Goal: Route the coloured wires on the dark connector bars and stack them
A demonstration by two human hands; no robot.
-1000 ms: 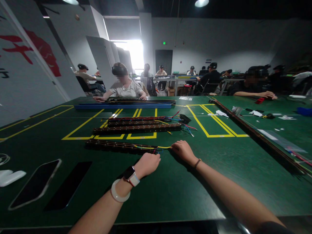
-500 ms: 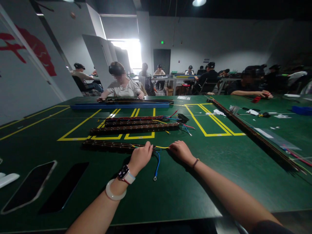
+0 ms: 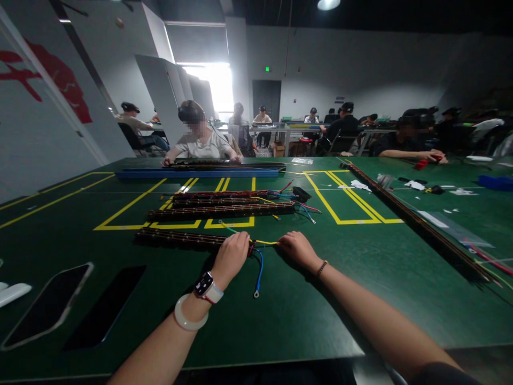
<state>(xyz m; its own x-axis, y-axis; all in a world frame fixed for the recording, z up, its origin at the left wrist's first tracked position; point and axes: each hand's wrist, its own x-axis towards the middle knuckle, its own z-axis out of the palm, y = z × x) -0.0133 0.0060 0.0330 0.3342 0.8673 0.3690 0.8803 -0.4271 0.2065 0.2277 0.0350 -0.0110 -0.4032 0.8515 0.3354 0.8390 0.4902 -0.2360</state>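
My left hand (image 3: 232, 255) is closed at the right end of a dark, bundled wire harness (image 3: 180, 238). A green wire (image 3: 229, 228) with a ring terminal sticks up left from its fingers. To the right my right hand (image 3: 298, 250) pinches the far end of a yellow wire (image 3: 265, 243), which runs nearly straight from beside the left hand. Whether green and yellow are one wire, I cannot tell. A blue wire (image 3: 262, 267) with a ring terminal hangs from the harness end onto the table. The fingertips of both hands are partly hidden.
Several similar harnesses (image 3: 220, 210) lie just beyond, and a long harness (image 3: 420, 222) slants along the right. Two phones (image 3: 50, 305) lie at the left front. A blue channel (image 3: 200, 174) lies before a co-worker (image 3: 204, 136) across the green table (image 3: 312, 326).
The green wire end has swung up and away from the harness, above my left hand. The left fingers have shifted slightly; my right hand stays in place on the yellow wire.
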